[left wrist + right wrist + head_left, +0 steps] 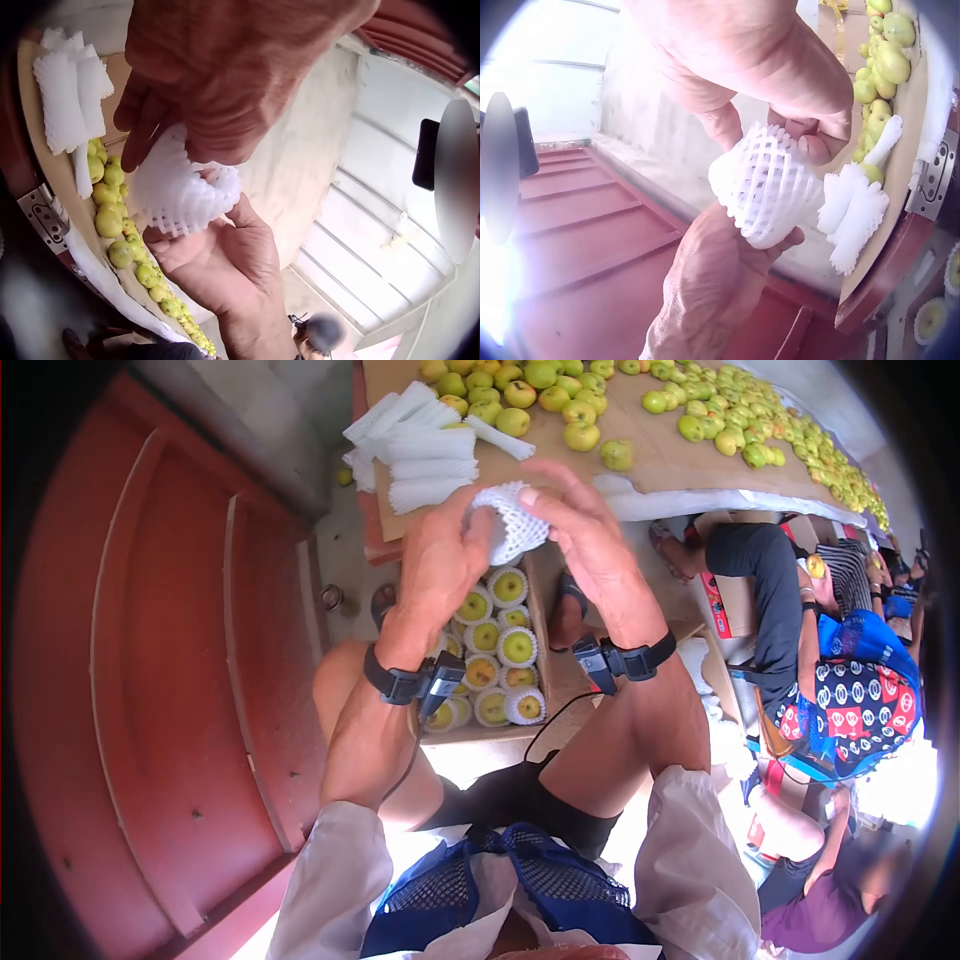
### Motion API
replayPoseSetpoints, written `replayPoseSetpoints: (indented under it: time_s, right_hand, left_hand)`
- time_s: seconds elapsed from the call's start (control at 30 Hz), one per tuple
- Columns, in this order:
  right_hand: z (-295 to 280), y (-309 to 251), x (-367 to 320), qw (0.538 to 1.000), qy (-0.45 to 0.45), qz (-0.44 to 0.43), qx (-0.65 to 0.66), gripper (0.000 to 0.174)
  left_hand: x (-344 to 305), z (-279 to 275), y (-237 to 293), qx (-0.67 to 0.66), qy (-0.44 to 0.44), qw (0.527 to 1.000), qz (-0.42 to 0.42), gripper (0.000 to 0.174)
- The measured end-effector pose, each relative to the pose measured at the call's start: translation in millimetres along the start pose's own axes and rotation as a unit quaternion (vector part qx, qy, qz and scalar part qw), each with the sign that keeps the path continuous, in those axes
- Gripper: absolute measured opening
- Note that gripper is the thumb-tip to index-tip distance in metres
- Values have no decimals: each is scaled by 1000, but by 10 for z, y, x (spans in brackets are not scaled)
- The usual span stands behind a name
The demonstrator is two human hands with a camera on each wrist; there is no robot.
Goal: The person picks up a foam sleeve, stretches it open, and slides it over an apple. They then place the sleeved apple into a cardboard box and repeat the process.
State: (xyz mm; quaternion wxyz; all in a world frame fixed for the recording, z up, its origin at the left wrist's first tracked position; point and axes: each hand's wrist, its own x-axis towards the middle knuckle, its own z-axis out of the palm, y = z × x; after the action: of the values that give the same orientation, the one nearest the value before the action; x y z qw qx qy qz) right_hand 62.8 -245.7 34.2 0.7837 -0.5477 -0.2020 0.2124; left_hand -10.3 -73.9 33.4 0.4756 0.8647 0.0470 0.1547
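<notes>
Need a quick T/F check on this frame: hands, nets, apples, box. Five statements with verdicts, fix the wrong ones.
1. The left hand and right hand both hold one white foam net. True.
2. The boxed apples are bare. False: the boxed apples sit in foam nets.
3. Loose apples lie on the table. True.
4. The spare nets are inside the box. False: the spare nets lie on the table.
5. Both wrists wear dark straps. True.

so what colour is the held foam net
The foam net is white, clearest in the right wrist view.
</notes>
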Motion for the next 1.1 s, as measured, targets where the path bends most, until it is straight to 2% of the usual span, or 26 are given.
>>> replayPoseSetpoints:
  time_s: [0.03,0.1,0.2,0.23,0.33,0.4,0.53,0.63,0.73,0.83,0.93,1.03,1.1]
  right_hand:
    - [-14,8,-2,1000,-9,-8,-8,45]
    - [-107,3,72,996,-31,3,79,43]
    - [-166,-88,95,986,-61,27,154,39]
    - [-220,-98,110,983,-73,32,167,38]
    - [-278,-85,144,977,-93,36,190,37]
    - [-320,-56,163,972,-119,40,198,36]
    - [-237,-117,146,982,-103,29,159,36]
    - [-238,-129,203,983,-102,29,147,38]
    - [-216,-80,252,982,-97,23,158,36]
    - [-228,-39,296,987,-98,23,123,36]
    - [-211,-4,329,993,-49,28,103,34]
    - [-468,154,481,999,-8,43,17,37]
    - [-685,144,542,987,106,36,-112,42]
  left_hand:
    - [31,29,-52,-58,1,998,17,48]
    - [84,101,-168,-174,1,984,48,58]
    - [51,-74,99,-370,-95,919,-93,57]
    - [59,-59,77,-405,-92,904,-99,65]
    - [116,-115,-7,-500,-140,840,-157,61]
    - [117,-112,-27,-528,-155,819,-162,56]
    - [108,-51,-40,-560,-161,790,-194,46]
    - [103,-35,-18,-600,-187,755,-187,43]
    - [86,1,67,-612,-171,748,-192,34]
    - [112,26,28,-629,-179,740,-160,32]
    - [87,36,29,-646,-142,732,-164,32]
    - [83,18,45,-660,-89,726,-169,39]
    - [109,-6,48,-657,-63,735,-157,39]
